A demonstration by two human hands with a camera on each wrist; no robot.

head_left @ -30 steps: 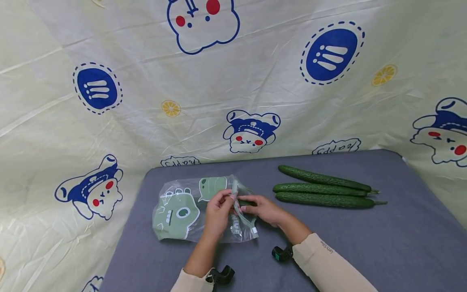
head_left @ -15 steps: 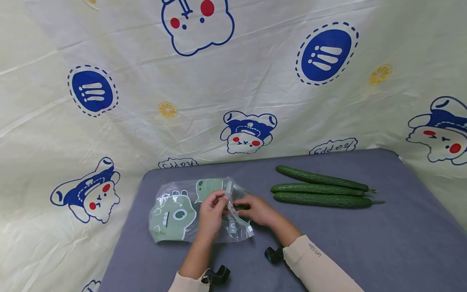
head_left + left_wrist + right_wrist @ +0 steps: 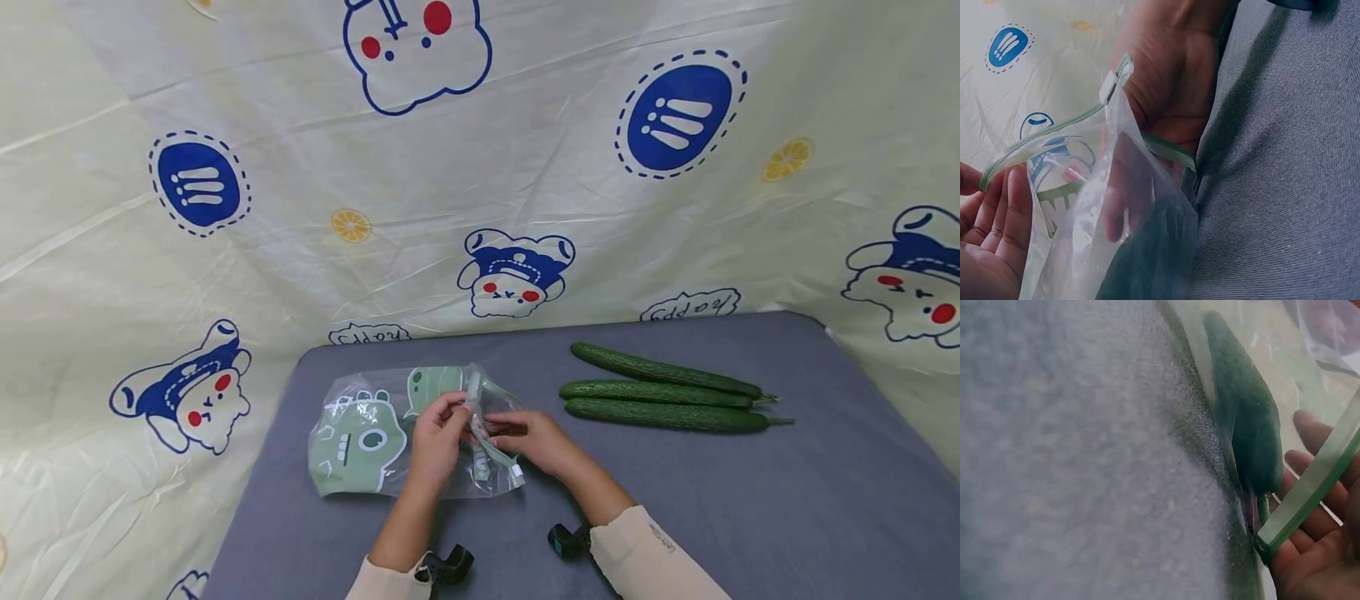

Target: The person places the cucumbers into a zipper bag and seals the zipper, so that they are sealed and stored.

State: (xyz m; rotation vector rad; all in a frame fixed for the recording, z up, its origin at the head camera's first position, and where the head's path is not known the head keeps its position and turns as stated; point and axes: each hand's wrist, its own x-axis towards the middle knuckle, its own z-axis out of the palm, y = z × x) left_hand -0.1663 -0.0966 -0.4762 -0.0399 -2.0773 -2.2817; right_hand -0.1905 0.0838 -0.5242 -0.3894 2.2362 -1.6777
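A clear zip bag (image 3: 360, 442) with green cartoon prints lies on the table, its mouth facing right. My left hand (image 3: 437, 437) pinches the green zip edge between thumb and fingertips, also seen in the left wrist view, where the left hand (image 3: 1000, 231) keeps one side of the mouth raised. My right hand (image 3: 543, 442) is at the mouth, its fingers reaching just inside. A cucumber (image 3: 1244, 419) lies inside the bag, its stem end near the mouth. In the right wrist view the right hand (image 3: 1319, 550) has loosely spread fingers beside that stem, behind the zip strip (image 3: 1310, 494).
Three cucumbers (image 3: 660, 392) lie side by side at the back right of the grey-blue table (image 3: 750, 517). A white slider (image 3: 517, 475) sits at the near end of the zip. A printed curtain (image 3: 420, 167) hangs behind the table.
My right hand has let go of the cucumber's end and drawn slightly back toward me at the mouth. The left hand keeps its pinch on the bag's edge, slightly farther left.
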